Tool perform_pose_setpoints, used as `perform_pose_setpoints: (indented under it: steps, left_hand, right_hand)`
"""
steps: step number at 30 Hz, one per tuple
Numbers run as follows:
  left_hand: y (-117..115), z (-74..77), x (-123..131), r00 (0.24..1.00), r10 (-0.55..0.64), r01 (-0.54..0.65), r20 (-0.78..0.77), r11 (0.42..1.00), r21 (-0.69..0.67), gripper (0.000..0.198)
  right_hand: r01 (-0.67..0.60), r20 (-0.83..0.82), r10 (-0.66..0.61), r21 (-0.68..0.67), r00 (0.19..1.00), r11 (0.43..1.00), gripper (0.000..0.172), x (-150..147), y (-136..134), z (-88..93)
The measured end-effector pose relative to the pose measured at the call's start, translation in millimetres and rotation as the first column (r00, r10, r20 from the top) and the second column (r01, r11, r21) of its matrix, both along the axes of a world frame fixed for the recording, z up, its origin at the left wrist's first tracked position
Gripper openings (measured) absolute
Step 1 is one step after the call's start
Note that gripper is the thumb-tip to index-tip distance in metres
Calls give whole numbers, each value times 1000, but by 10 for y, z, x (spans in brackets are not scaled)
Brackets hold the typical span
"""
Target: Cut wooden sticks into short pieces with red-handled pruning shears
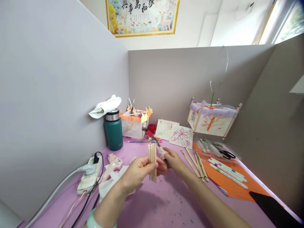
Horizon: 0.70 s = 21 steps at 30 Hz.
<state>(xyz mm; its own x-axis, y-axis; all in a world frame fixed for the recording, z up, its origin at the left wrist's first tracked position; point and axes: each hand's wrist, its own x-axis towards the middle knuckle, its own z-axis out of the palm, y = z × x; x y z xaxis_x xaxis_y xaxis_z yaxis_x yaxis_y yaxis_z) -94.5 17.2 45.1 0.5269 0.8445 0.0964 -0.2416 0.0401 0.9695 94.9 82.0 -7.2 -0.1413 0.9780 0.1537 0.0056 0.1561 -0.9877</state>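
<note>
The pink counter (166,205) spreads out under my arms, walled in by grey partitions. At the back right stands a paper lantern (213,120) with an orange tree drawn on it; at the back left a teal flask (113,129). An orange sheet (235,186) on my right carries markers (228,171), and loose wooden sticks (194,164) lie just left of it. A glue gun (112,164) rests on my left beside a power strip (89,177). My left hand (137,172) has its fingers closed round a bundle of sticks (152,161), held upright above the counter, long axis vertical. My right hand (174,160) is just to the bundle's right, fingers pinched on a thin brush-like tool (159,146) that slants up and left, near the bundle's upper part.
</note>
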Motion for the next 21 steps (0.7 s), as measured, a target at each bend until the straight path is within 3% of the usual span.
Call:
perform_pose_setpoints:
  steps: [3,9,14,18,21]
  left_hand:
    - [-13,11,-5,997,-46,46,-61,999,-6,29]
    - [52,-183,347,999,-39,38,-37,999,-35,31]
    - [193,-419,620,994,-109,108,-22,994,-28,36]
    - [240,-539,704,994,-98,95,-47,994,-62,40]
    - [234,-603,737,992,-95,88,-81,992,-88,39]
  right_hand:
    - [127,-170,-123,13,978,992,58,406,-139,75]
    - [32,-315,-31,-1,948,999,35,1031,-497,235]
    - [147,-178,-131,83,975,986,33,1267,-755,177]
    - [92,18,-92,14,996,996,28,1277,-853,22]
    - [96,-40,-98,-50,994,994,32,1233,-872,-81]
